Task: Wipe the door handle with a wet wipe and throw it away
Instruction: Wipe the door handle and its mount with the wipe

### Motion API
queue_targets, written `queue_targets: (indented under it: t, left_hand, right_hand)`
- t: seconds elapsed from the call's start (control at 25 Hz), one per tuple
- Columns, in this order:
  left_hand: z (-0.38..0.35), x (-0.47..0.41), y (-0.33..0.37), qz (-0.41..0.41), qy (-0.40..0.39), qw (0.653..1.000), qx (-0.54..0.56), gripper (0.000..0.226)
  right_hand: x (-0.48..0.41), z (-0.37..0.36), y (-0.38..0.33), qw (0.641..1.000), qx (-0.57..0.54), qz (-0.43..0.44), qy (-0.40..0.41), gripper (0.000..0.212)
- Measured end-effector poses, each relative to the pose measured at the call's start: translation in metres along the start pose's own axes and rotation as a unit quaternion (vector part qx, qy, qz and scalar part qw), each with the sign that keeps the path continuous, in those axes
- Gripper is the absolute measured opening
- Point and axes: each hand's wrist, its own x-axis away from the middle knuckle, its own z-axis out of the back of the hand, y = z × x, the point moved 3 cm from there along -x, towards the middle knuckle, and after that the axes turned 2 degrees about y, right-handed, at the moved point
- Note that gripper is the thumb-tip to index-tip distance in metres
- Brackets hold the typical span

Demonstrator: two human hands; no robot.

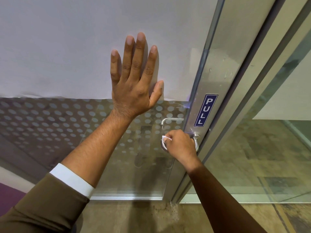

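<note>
A silver metal door handle (196, 143) curves out from the aluminium stile of a glass door. My right hand (179, 145) is wrapped around this handle, fingers closed, with a white wet wipe (165, 138) pinched between hand and metal; only a small corner of the wipe shows by the thumb. My left hand (134, 78) lies flat against the door's glass, fingers spread and pointing up, holding nothing. It rests above and to the left of the handle.
A blue PULL sticker (205, 110) sits on the stile just above the handle. The glass door (58, 47) has a white frosted upper part and a dotted band below. A second handle (170, 120) shows through the glass. A fixed glass panel (269, 148) stands right.
</note>
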Motion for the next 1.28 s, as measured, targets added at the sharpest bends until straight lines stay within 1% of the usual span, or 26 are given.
queue_targets:
  t: [0.08,0.16,0.24,0.32,0.36,0.44,0.48,0.6,0.64,0.68,0.88,0.96,1.04,1.12,1.2,1.28]
  left_hand:
    - [0.000,0.000,0.000,0.001,0.000,1.000,0.000,0.074]
    - [0.001,0.000,0.000,0.000,-0.001,1.000,0.000,0.074]
    - [0.000,0.000,0.000,-0.002,-0.001,1.000,0.001,0.074]
    - [0.000,0.000,0.000,-0.002,-0.003,1.000,0.001,0.074]
    - [-0.001,0.000,0.000,-0.002,-0.004,1.000,0.000,0.074]
    - [0.000,0.000,0.000,-0.004,-0.005,1.000,-0.001,0.074]
    - [0.000,-0.001,0.000,-0.003,-0.006,1.000,0.001,0.074]
    - [0.000,0.000,-0.001,-0.001,-0.011,1.000,0.005,0.075]
    - [0.001,0.000,0.000,-0.002,-0.013,1.000,0.004,0.075]
    - [0.001,0.000,0.000,-0.004,-0.016,1.000,0.003,0.075]
    - [0.004,-0.001,0.001,0.000,-0.025,1.000,0.014,0.076]
    - [0.006,-0.002,0.001,0.006,-0.032,0.999,0.016,0.076]
    - [0.008,-0.002,0.003,0.008,-0.040,0.999,0.021,0.075]
    - [0.011,-0.003,0.006,0.013,-0.050,0.998,0.028,0.074]
    - [0.015,-0.003,0.009,0.023,-0.057,0.998,0.031,0.072]
    - [0.018,-0.003,0.013,0.035,-0.067,0.997,0.032,0.072]
  right_hand:
    - [-0.002,-0.004,-0.006,1.000,-0.012,0.023,0.000,0.021]
    - [0.001,-0.008,-0.016,0.997,0.019,0.069,0.006,0.019]
    - [0.011,-0.009,-0.021,0.983,0.118,0.131,0.058,0.018]
    - [0.026,-0.009,-0.017,0.957,0.192,0.171,0.131,0.008]
    - [0.034,-0.010,-0.012,0.949,0.209,0.181,0.152,0.002]
    - [0.049,-0.015,0.002,0.939,0.227,0.194,0.171,0.021]
    - [0.054,-0.017,0.008,0.933,0.231,0.210,0.179,0.027]
    - [0.062,-0.014,0.029,0.906,0.227,0.272,0.233,0.032]
    - [0.063,-0.010,0.038,0.899,0.224,0.284,0.246,0.037]
    - [0.064,-0.004,0.047,0.897,0.218,0.291,0.252,0.041]
    - [0.057,0.021,0.090,0.890,0.232,0.304,0.246,0.043]
    - [0.055,0.026,0.097,0.903,0.212,0.273,0.253,0.040]
    - [0.054,0.025,0.103,0.921,0.185,0.206,0.275,0.025]
    - [0.056,0.019,0.103,0.935,0.147,0.135,0.293,0.022]
    - [0.056,0.017,0.100,0.948,0.083,0.059,0.302,0.016]
    - [0.054,0.015,0.101,0.960,-0.018,-0.047,0.275,0.013]
